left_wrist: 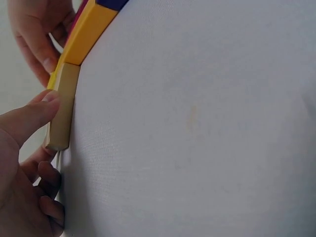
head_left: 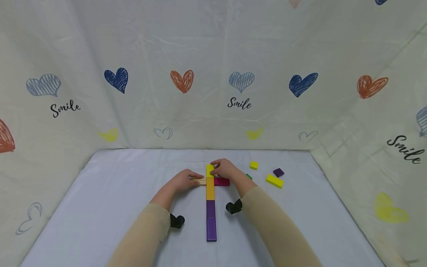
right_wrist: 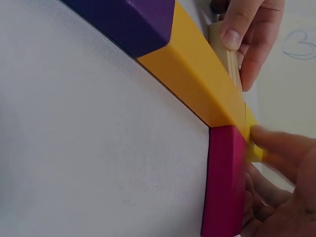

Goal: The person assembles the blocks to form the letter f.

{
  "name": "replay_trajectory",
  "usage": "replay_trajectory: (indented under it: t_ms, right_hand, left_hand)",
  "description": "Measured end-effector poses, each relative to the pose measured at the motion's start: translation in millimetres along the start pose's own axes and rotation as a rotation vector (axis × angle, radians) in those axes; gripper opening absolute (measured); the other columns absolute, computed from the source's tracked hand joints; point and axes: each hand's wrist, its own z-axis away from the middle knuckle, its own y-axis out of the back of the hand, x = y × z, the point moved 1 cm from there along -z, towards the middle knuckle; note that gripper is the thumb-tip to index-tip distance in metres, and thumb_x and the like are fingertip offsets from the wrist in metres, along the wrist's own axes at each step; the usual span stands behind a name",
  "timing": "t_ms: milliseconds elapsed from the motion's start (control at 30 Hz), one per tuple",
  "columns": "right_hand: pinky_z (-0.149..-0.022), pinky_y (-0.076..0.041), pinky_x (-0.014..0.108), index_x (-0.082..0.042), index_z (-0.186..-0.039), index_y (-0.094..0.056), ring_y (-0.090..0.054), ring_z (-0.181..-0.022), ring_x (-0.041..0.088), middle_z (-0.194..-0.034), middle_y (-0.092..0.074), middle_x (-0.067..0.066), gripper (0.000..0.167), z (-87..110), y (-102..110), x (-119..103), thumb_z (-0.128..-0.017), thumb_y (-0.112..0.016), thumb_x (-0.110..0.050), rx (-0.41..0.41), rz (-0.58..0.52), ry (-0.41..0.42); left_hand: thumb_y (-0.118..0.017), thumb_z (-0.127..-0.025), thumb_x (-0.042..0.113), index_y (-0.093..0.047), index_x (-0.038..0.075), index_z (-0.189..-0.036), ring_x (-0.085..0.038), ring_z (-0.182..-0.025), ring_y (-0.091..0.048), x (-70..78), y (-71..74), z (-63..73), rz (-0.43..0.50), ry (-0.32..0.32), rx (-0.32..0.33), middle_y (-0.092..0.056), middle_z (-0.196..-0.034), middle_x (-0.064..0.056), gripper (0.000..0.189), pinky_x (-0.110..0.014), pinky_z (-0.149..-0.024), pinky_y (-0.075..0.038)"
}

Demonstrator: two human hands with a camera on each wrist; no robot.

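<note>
A row of blocks lies flat on the white cloth, shaped like a cross in the head view. From the near end it runs through two purple blocks and an orange block to a yellow block. My left hand grips a plain wooden block, thumb on one side, fingers on the other; its end meets the orange block's left side. My right hand pinches the yellow block at the far end. A magenta block juts out right from the orange one, below my right hand.
To the right lie a small yellow block, a longer yellow block, a dark purple piece and a green piece partly hidden by my right wrist. A heart-printed curtain rises behind the cloth.
</note>
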Motion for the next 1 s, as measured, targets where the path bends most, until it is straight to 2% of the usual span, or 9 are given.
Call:
replay_trajectory:
  t_ms: [333,600,800,1000]
  right_hand:
    - [-0.089,-0.052,0.034,-0.018,-0.14,-0.057,-0.058,-0.09,0.019,-0.116,-0.064,0.008,0.052,7.4,1,-3,-0.091,-0.072,-0.028,0.009,-0.005,0.021]
    - [-0.081,-0.054,0.031,-0.016,-0.136,-0.061,-0.062,-0.085,0.018,-0.11,-0.066,0.006,0.047,12.6,7,3,-0.091,-0.072,-0.027,0.038,-0.053,0.052]
    - [-0.083,-0.053,0.033,-0.02,-0.135,-0.063,-0.061,-0.089,0.018,-0.113,-0.064,0.005,0.044,23.8,20,8,-0.093,-0.07,-0.032,0.062,0.002,0.041]
    - [-0.086,-0.05,0.038,-0.018,-0.133,-0.065,-0.056,-0.098,0.022,-0.11,-0.065,0.003,0.043,37.4,31,19,-0.093,-0.07,-0.031,0.095,0.058,0.071]
  left_hand:
    - [-0.071,-0.092,0.025,-0.075,0.03,-0.117,-0.029,-0.126,-0.05,-1.8,0.1,-1.5,-0.008,-0.012,-0.001,-0.063,-0.125,-0.003,0.026,-0.053,-0.108,-0.036]
    - [-0.071,-0.092,0.025,-0.075,0.03,-0.118,-0.029,-0.125,-0.05,-1.6,-0.5,-0.8,-0.011,-0.004,-0.002,-0.063,-0.126,-0.003,0.027,-0.053,-0.108,-0.036]
    - [-0.07,-0.092,0.025,-0.075,0.029,-0.118,-0.029,-0.124,-0.051,-1.3,-1.4,0.3,-0.022,0.0,-0.002,-0.064,-0.124,-0.002,0.026,-0.053,-0.108,-0.037]
    - [-0.07,-0.092,0.023,-0.075,0.028,-0.118,-0.03,-0.124,-0.05,2.1,-1.2,1.7,-0.01,0.007,0.006,-0.063,-0.125,-0.004,0.026,-0.052,-0.109,-0.036]
